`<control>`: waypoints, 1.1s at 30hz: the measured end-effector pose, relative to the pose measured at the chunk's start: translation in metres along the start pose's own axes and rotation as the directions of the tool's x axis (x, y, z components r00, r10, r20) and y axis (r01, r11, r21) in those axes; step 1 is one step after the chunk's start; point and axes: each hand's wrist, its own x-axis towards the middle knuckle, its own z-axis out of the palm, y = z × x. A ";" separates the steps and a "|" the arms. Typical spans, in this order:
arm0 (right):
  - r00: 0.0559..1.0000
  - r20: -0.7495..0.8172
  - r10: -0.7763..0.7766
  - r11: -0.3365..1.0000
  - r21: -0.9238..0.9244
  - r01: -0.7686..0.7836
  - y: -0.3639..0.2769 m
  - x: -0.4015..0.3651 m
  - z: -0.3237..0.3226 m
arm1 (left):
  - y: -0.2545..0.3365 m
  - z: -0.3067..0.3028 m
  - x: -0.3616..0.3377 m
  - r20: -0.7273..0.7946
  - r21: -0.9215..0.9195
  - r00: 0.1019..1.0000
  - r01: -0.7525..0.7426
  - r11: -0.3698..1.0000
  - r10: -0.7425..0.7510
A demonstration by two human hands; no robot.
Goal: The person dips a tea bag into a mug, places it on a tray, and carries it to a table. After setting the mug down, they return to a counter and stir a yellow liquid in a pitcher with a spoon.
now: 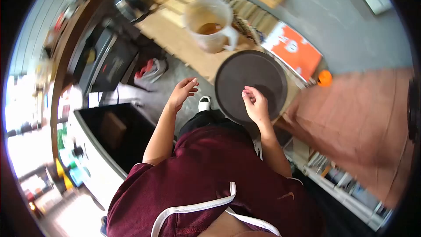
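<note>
My left hand (184, 93) is raised over the floor, its fingers loosely bent and apart, with nothing in them. In front of the round dark tray (232, 72) is my right hand (256, 105), fingers half curled and empty; it overlaps the tray's lower part in this view. The tray lies at the end of a wooden table (175, 46). Just beyond it stands a translucent plastic pitcher (201, 37) with some amber-brown liquid in the bottom and its handle towards the tray.
An orange and white booklet (294, 52) lies right of the tray, near a small orange object (324, 78). A brown cloth cover (351, 118) spreads at the right. Left are a black-topped white unit (131, 127) and a bag (154, 71) on the floor. A kettle (130, 6) stands at the back.
</note>
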 end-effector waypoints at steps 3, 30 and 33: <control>0.984 0.152 -0.095 0.995 0.059 0.087 -0.025 0.019 0.032 | -0.010 -0.036 -0.054 -0.154 -0.157 0.988 -0.054 0.986 0.030; 0.172 0.880 -0.442 0.895 0.419 0.156 -0.303 -0.119 0.581 | -0.157 -0.316 -0.401 -0.985 -0.088 -0.059 -0.627 0.774 -0.159; 0.078 0.889 -0.451 0.881 0.429 0.201 -0.315 -0.119 0.627 | -0.170 -0.319 -0.409 -0.934 -0.085 -0.241 -0.566 0.820 -0.263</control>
